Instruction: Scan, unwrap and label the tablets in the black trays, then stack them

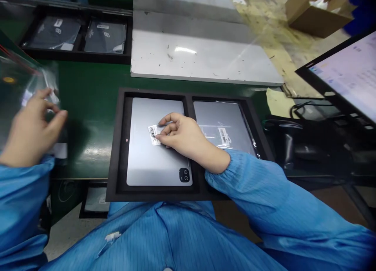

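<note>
My right hand pinches the edge of a white barcode label at the back of a silver tablet. The tablet lies camera side up in the left compartment of a black foam tray. In the right compartment is a second tablet in clear film, with its own barcode label; my right forearm covers part of it. At the far left my left hand has its fingers curled on a crumpled clear plastic bag. Blur and plastic partly obscure that grip.
Another black tray with two wrapped tablets stands at the back left. Behind my tray is a white board. A handheld scanner, a yellow paper and a monitor are on the right. A cardboard box stands beyond.
</note>
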